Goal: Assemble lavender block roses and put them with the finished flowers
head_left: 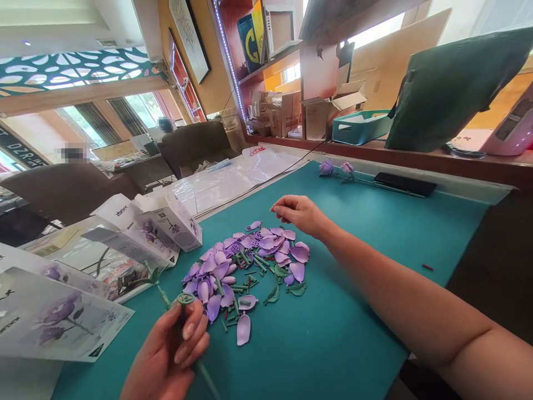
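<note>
My left hand (169, 350) is closed around a green plastic flower stem (162, 296) at the lower left. A round green piece (185, 299) shows at its fingertips, and a leaf juts from the stem's upper end. Beyond the pile of purple plastic petals (220, 269), my right hand (302, 215) hovers with thumb and fingers pinched together. Whatever may be in that pinch is too small or hidden to make out. Short green stem pieces (260, 261) lie among the petals, with green leaves (272, 293) at the near right edge of the pile.
Printed flower boxes (156, 233) stand along the left side of the teal mat (333, 333). Two purple flowers (326, 167) and a black phone (405, 183) lie at the far edge. A small red piece (427, 267) sits at right. Two people are seated in the background.
</note>
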{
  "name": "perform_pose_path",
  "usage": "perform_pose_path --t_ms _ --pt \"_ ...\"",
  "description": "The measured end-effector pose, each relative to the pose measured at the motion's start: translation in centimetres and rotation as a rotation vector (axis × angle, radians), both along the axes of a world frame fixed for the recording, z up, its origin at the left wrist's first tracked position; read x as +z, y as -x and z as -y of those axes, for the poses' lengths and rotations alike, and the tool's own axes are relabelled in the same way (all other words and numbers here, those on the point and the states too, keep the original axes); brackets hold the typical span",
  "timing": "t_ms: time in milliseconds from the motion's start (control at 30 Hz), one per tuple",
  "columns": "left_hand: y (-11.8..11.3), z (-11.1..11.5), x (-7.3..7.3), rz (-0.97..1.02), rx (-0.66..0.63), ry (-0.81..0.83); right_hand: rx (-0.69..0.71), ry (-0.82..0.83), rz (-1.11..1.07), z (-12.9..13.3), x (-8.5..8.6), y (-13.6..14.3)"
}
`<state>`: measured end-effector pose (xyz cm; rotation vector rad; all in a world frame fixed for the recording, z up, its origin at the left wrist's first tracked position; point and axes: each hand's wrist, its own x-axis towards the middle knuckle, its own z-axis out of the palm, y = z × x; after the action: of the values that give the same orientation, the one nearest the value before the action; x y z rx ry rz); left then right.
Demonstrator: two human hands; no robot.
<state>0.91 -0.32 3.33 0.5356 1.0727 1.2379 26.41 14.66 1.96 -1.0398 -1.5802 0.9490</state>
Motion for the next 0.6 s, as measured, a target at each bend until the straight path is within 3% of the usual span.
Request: perform_pose_path --t_ms 100,200,300,433,600 --pt "0.4 -0.1 -0.1 0.012 -0.006 0.014 -0.072 -0.021 0.096 -0.6 -0.1 -0.9" --pt "0.9 -0.2 -0.3 0.025 -0.026 0.027 -0.134 -0.022 0.468 -0.7 -0.1 -1.7" --pt "1.1 -0.4 -0.5 0.032 -0.02 0.04 -0.103 0.037 0.789 -0.7 -0.2 -2.3" --pt "1.1 -0.6 -0.4 0.038 -0.005 0.069 -0.06 0.073 0.894 -0.7 -0.7 -2.3" --pt "1.0 -0.2 0.6 0.013 0.09 0.028 0.021 -0.005 0.902 -0.1 -1.7 0.0"
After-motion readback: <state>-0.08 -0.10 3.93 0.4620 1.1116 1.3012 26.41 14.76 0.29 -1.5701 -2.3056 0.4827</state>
